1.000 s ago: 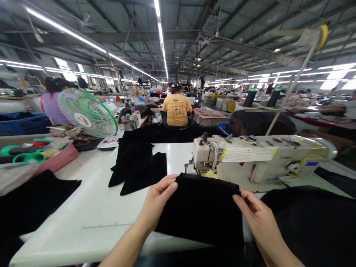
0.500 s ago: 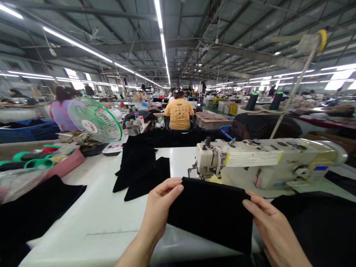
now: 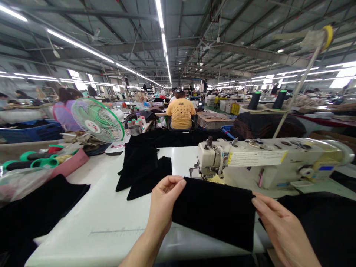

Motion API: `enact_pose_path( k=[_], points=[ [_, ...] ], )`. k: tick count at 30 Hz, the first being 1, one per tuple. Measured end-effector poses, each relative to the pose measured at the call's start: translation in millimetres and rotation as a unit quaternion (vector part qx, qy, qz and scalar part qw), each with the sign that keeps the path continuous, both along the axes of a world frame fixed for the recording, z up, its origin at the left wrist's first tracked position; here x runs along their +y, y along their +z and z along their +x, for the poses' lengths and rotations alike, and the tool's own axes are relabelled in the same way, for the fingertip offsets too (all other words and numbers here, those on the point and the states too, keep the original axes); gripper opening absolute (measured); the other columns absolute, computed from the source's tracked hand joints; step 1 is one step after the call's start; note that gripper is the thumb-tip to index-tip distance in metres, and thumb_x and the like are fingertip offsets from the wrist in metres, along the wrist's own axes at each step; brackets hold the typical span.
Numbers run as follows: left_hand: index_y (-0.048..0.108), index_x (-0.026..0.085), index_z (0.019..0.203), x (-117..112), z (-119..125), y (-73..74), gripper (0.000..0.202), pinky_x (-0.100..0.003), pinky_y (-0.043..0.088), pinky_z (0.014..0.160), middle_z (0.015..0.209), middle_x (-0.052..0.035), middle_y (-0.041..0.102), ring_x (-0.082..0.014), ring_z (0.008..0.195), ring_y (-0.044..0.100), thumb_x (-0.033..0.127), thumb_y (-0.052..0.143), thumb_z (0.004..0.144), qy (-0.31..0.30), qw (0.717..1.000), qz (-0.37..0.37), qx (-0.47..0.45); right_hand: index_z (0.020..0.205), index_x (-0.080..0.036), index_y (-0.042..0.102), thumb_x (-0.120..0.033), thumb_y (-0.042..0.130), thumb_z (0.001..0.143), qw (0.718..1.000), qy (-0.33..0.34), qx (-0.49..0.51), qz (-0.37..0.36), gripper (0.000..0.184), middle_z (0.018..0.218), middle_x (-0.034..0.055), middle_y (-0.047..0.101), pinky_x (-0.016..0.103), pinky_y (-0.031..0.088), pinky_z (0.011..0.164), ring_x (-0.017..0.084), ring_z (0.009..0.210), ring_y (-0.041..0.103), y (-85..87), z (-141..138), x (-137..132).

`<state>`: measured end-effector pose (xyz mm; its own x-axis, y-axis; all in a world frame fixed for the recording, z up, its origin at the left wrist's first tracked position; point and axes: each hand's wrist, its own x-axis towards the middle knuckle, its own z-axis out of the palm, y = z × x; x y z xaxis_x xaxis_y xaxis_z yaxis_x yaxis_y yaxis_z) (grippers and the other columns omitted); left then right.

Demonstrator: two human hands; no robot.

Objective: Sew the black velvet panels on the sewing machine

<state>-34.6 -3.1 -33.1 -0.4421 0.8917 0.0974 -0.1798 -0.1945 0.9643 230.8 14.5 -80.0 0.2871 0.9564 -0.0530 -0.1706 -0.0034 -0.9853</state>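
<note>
A black fabric piece (image 3: pixel 214 213) is stretched between my two hands above the front of the white sewing table (image 3: pixel 111 218). My left hand (image 3: pixel 164 200) pinches its upper left corner between thumb and fingers. At the upper right corner my right hand (image 3: pixel 280 218) grips it the same way. The top edge looks straight and slopes slightly down to the right. Just behind the cloth stands a sewing machine (image 3: pixel 250 157), its needle area partly hidden by the cloth and my left fingertips.
Black cut pieces (image 3: pixel 141 167) lie on the table's left part, with more black fabric (image 3: pixel 322 222) at right. Left are a green-rimmed fan (image 3: pixel 97 120) and thread spools (image 3: pixel 44 163). A person in a yellow shirt (image 3: pixel 180 113) sits ahead. A thread stand pole (image 3: pixel 297 85) rises behind the machine.
The view has shifted slightly, so most things sit a little further right. My right hand has moved slightly outward, and the cloth's top edge looks straighter. Both hands keep their hold.
</note>
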Motion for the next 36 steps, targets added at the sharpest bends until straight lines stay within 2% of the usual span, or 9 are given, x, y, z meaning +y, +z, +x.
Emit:
enact_pose_path(
  k=[5, 8, 11, 18, 26, 31, 34, 36],
  points=[
    [0.071, 0.016, 0.071, 1.6, -0.9, -1.0, 0.023, -0.024, 0.051, 0.076, 0.083, -0.0033, 0.073, -0.0149, 0.079, 0.065, 0.033, 0.085, 0.064, 0.0, 1.0, -0.003, 0.008, 0.083, -0.02, 0.079, -0.054, 0.088, 0.054, 1.0, -0.003, -0.01, 0.019, 0.047, 0.098, 0.0105, 0.077, 0.034, 0.06, 0.081, 0.032, 0.097, 0.071, 5.2, 0.5, 1.0],
    [0.07, 0.017, 0.074, 4.5, -1.7, -5.4, 0.026, -0.021, 0.051, 0.075, 0.08, -0.0017, 0.072, -0.013, 0.078, 0.065, 0.033, 0.087, 0.062, 0.005, 1.0, 0.006, 0.002, 0.081, -0.02, 0.079, -0.051, 0.089, 0.055, 0.999, -0.003, -0.018, 0.036, 0.042, 0.098, 0.009, 0.077, 0.031, 0.058, 0.082, 0.028, 0.092, 0.07, 8.3, 0.6, -0.6],
    [0.07, 0.019, 0.083, 7.5, -1.9, -8.5, 0.036, -0.018, 0.051, 0.074, 0.076, 0.0016, 0.071, -0.0107, 0.075, 0.065, 0.03, 0.091, 0.056, 0.025, 0.999, 0.021, -0.019, 0.078, -0.02, 0.077, -0.046, 0.088, 0.062, 0.998, 0.018, -0.01, 0.068, 0.032, 0.098, 0.0066, 0.075, 0.028, 0.056, 0.08, 0.023, 0.089, 0.069, 12.1, -1.4, -3.3],
    [0.069, 0.02, 0.078, 5.2, -0.8, -7.3, 0.039, -0.016, 0.053, 0.073, 0.073, 0.0039, 0.07, -0.0102, 0.074, 0.065, 0.027, 0.092, 0.048, 0.047, 0.998, -0.012, -0.04, 0.08, -0.018, 0.077, -0.043, 0.087, 0.066, 0.996, 0.027, 0.024, 0.08, 0.03, 0.074, 0.0027, 0.072, 0.028, 0.053, 0.069, 0.017, 0.069, 0.065, 18.3, -4.9, 0.6],
    [0.067, 0.022, 0.073, -0.5, 0.5, -6.5, 0.037, -0.019, 0.055, 0.07, 0.074, 0.0047, 0.068, -0.0125, 0.075, 0.065, 0.026, 0.092, 0.046, 0.05, 0.998, -0.017, -0.029, 0.08, -0.018, 0.074, -0.046, 0.082, 0.072, 0.995, 0.026, -0.031, 0.088, 0.03, 0.073, 0.0021, 0.071, 0.029, 0.051, 0.068, 0.017, 0.069, 0.063, 15.9, -1.4, 2.7],
    [0.066, 0.023, 0.076, -5.9, -6.1, -15.2, 0.035, -0.018, 0.054, 0.073, 0.078, 0.005, 0.068, -0.0123, 0.08, 0.064, 0.029, 0.091, 0.052, 0.028, 1.0, -0.004, -0.007, 0.082, -0.021, 0.061, -0.042, 0.081, 0.073, 0.991, 0.022, -0.029, 0.132, 0.03, 0.077, -0.0002, 0.067, 0.027, 0.051, 0.07, 0.016, 0.074, 0.062, 15.7, -4.6, 3.9],
    [0.065, 0.024, 0.078, -14.0, -13.1, -10.9, 0.034, -0.02, 0.053, 0.075, 0.081, 0.0048, 0.069, -0.0138, 0.082, 0.063, 0.029, 0.09, 0.055, 0.034, 0.999, 0.028, 0.029, 0.09, -0.022, 0.058, -0.036, 0.074, 0.079, 0.982, 0.074, -0.068, 0.16, 0.024, 0.083, -0.0004, 0.065, 0.027, 0.051, 0.074, 0.016, 0.078, 0.062, 20.7, -6.3, -5.6],
    [0.065, 0.025, 0.079, -20.3, -18.5, 5.7, 0.033, -0.025, 0.052, 0.078, 0.083, 0.0049, 0.07, -0.0163, 0.085, 0.063, 0.029, 0.089, 0.056, 0.074, 0.994, 0.04, 0.064, 0.09, -0.023, 0.058, -0.029, 0.069, 0.082, 0.968, 0.147, -0.11, 0.173, 0.014, 0.085, -0.001, 0.063, 0.026, 0.05, 0.075, 0.015, 0.079, 0.061, 27.2, -9.2, -18.4]
  ],
)
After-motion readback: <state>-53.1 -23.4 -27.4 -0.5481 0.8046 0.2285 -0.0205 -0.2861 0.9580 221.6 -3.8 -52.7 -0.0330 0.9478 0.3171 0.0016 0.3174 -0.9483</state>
